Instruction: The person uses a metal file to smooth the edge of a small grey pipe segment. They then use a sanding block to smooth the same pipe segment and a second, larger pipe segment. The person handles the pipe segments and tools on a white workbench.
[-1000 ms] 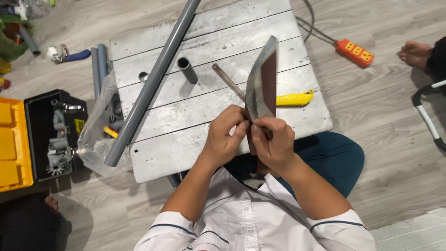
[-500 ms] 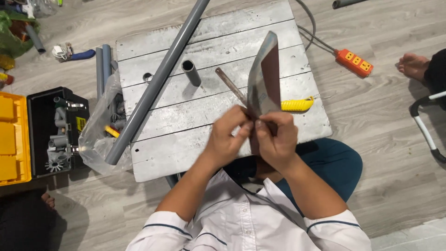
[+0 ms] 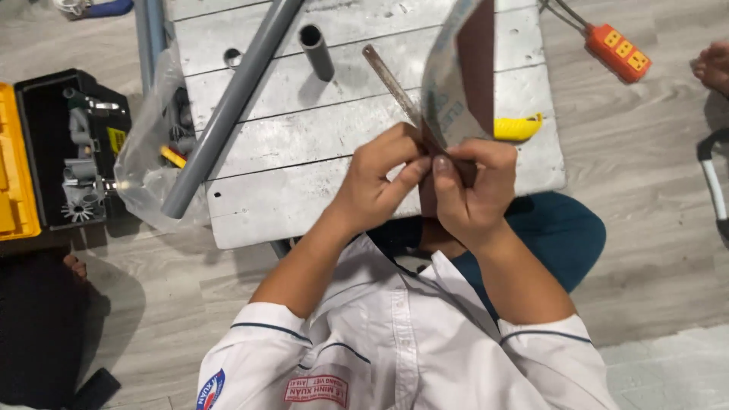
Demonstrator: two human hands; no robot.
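Toolbox: a black and yellow toolbox (image 3: 45,152) lies open on the floor at far left, grey fittings inside.
Bag: a clear plastic bag (image 3: 156,163) of small parts hangs off the board's left edge.
Long pipe: a grey pipe (image 3: 231,106) lies slanted across the pale wooden board (image 3: 304,144).
Short pipe: a stubby grey pipe piece (image 3: 315,52) rests on the board, just right of the long one.
Left hand: the left hand (image 3: 376,182) is closed, thumb and fingers pinching the lower edge of the sandpaper sheet (image 3: 463,76).
Sandpaper: the sheet stands up curled above the board's near edge, held between both hands; a thin metal rod (image 3: 389,80) runs up-left from behind it.
Right hand: the right hand (image 3: 474,190) is closed too, gripping the same lower edge, touching the left.
Yellow tool: a yellow handle (image 3: 516,127) shows just right of the sheet.
Socket strip: an orange socket strip (image 3: 616,52) lies on the floor at upper right.
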